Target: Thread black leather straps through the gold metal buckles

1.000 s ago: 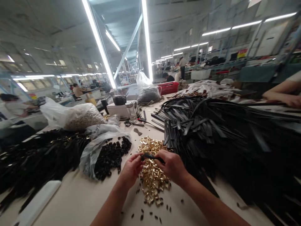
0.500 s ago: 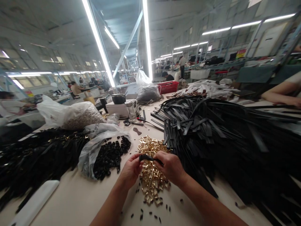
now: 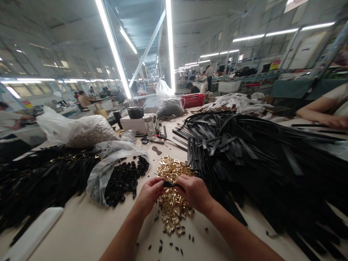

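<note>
My left hand [image 3: 149, 193] and my right hand [image 3: 193, 192] meet over a heap of gold metal buckles [image 3: 172, 203] on the table. Both pinch the ends of one short black strap [image 3: 169, 184] held between them, fingers closed. Just right of my hands lies a big pile of long black straps [image 3: 244, 152]. To the left, a clear plastic bag [image 3: 108, 165] spills small black loops [image 3: 126, 177].
A dark heap of finished straps [image 3: 40, 181] fills the left side. A white bag of small parts [image 3: 81, 132], a jar [image 3: 149, 127] and a red basket [image 3: 193, 100] stand farther back. Another person's arm [image 3: 323, 114] rests at far right. Small black bits [image 3: 168, 246] dot the near table.
My hands have drawn closer together on the black strap, which now shows shorter between them. The view has shifted slightly.
</note>
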`<state>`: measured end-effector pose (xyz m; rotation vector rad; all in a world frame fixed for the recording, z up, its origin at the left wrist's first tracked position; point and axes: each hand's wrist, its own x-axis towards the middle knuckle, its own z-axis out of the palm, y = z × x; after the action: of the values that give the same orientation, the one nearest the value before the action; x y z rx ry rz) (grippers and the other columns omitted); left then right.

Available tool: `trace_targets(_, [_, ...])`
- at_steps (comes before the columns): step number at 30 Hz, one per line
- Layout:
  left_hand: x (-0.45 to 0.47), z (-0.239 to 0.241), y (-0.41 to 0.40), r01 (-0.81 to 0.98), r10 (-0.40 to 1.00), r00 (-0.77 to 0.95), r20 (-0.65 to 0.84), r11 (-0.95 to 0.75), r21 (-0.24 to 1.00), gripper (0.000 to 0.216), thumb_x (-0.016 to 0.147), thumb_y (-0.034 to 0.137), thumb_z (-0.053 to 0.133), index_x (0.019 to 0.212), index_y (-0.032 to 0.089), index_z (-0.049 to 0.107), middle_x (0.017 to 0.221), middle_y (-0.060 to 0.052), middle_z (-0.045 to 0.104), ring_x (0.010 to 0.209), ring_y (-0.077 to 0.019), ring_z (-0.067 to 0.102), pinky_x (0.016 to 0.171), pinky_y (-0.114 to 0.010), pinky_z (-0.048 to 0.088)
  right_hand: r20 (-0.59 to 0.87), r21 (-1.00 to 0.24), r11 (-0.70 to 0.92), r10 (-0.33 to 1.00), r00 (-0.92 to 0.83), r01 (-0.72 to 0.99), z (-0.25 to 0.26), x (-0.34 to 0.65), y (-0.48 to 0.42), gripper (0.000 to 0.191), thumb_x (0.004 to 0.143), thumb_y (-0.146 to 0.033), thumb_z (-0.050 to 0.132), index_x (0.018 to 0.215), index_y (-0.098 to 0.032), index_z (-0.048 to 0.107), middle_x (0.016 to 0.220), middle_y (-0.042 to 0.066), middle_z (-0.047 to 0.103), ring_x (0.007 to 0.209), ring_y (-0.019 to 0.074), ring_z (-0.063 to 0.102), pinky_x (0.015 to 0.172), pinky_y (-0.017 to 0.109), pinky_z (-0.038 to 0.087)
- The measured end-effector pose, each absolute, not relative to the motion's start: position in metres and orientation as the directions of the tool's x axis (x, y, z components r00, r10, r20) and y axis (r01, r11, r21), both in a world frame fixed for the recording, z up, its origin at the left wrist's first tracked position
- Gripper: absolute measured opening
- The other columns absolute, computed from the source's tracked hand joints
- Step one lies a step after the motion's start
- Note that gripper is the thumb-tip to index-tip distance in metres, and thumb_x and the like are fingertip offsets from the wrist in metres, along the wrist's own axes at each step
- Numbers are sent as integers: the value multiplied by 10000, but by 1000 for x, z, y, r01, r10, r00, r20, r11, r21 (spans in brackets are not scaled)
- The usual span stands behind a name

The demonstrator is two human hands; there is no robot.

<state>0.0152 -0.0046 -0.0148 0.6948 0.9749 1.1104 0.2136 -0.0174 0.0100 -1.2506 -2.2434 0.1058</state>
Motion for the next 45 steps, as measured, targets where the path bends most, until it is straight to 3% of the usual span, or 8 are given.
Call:
trace_targets(8, [22, -9, -11, -470, 950, 143, -278, 312, 825, 343, 568, 234, 853, 860, 126, 708, 814, -54, 722, 576, -76, 628, 561, -159, 504, 414, -474, 523, 842, -345, 708, 12, 213, -21, 53, 837, -227, 604, 788, -211, 593, 748, -26, 635, 670, 120, 570, 592, 227, 290])
trace_targets(19, [35, -15, -18, -315, 958, 180, -222, 270, 910, 275, 617, 278, 823, 785, 164, 637, 730, 2, 660, 612, -95, 590, 557, -187, 449, 398, -399, 527, 837, -376, 751, 9, 207, -23, 77, 842, -235, 587, 779, -195, 567, 768, 0, 645, 693, 140, 590, 586, 232, 309])
trace_targets(24, [34, -18, -16, -342, 943, 212, -256, 317, 884, 278, 626, 287, 820, 779, 141, 639, 688, -1, 636, 554, -70, 540, 518, -170, 404, 363, -465, 497, 862, -354, 733, 9, 207, -23, 59, 854, -254, 586, 887, -206, 593, 847, 14, 673, 763, 163, 627, 646, 233, 382])
trace_targets(29, [34, -18, -18, -253, 941, 250, -229, 292, 922, 289, 700, 378, 753, 804, 124, 664, 598, 0, 598, 468, -64, 474, 451, -174, 333, 390, -535, 528, 847, -361, 660, 11, 208, -24, 314, 853, -237, 591, 1163, -236, 542, 1052, 32, 685, 918, 178, 645, 764, 240, 430])
trace_targets(33, [34, -14, -21, -123, 946, 272, -178, 217, 968, 305, 734, 420, 705, 675, 131, 628, 495, 32, 507, 418, -65, 417, 416, -184, 295, 382, -458, 568, 821, -425, 685, 11, 209, -24, 156, 876, -331, 578, 982, -220, 605, 908, 24, 691, 838, 173, 646, 692, 236, 414])
trace_targets(38, [30, -3, -21, -49, 982, 163, -99, 108, 993, 337, 712, 422, 715, 568, 152, 572, 459, 42, 482, 417, -71, 404, 422, -193, 308, 342, -328, 547, 829, -443, 770, 19, 214, -24, 182, 898, -352, 531, 850, -185, 588, 805, 39, 667, 721, 161, 610, 615, 247, 349])
trace_targets(42, [27, -3, -18, -9, 994, 105, -42, 43, 999, 316, 732, 432, 690, 602, 155, 609, 487, 31, 520, 434, -80, 420, 440, -205, 331, 351, -318, 539, 831, -431, 780, 24, 219, -23, 150, 895, -311, 517, 843, -180, 568, 812, 41, 649, 707, 150, 579, 610, 246, 322])
trace_targets(45, [24, -3, -18, 48, 999, 19, 45, -46, 998, 234, 750, 402, 676, 737, 169, 674, 610, -1, 618, 529, -119, 526, 524, -230, 412, 383, -354, 514, 842, -381, 782, 23, 222, -19, 137, 904, -271, 482, 833, -182, 559, 811, 31, 638, 688, 137, 565, 604, 240, 312])
